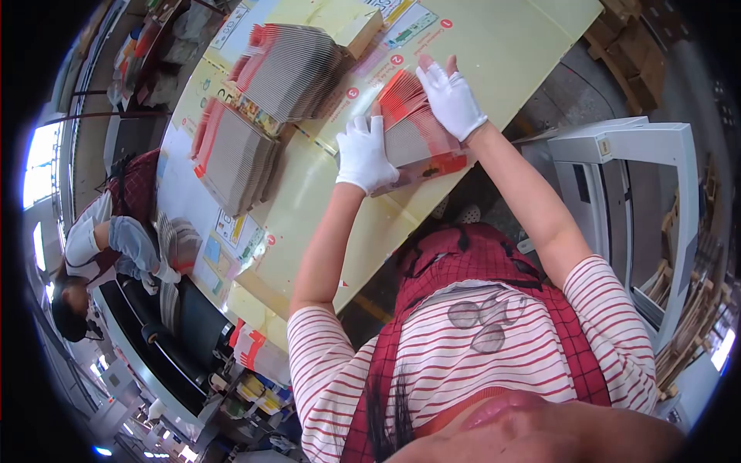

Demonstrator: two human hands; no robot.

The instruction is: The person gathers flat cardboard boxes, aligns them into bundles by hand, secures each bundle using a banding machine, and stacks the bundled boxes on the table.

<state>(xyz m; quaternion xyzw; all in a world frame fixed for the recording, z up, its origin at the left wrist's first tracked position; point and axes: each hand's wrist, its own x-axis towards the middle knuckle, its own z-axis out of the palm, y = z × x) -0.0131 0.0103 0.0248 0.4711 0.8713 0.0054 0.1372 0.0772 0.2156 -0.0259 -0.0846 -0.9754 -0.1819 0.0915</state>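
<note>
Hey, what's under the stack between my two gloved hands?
Pale yellow tabletop shows around the stack, which sits between your left hand and right hand. What lies directly underneath is covered by it.

Head-worn view (sole one) faces steeply down, close over table (532, 46).

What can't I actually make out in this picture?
From the head view:
- Left hand's palm: hidden by the back of its own glove.
- Right hand's palm: likewise hidden by its glove.
- Most sheet faces in the stack between the hands: covered by overlapping sheets.
- Small red lettering on the table: too small and blurred to read.
- The table's far end: cut off by the top edge.
</note>
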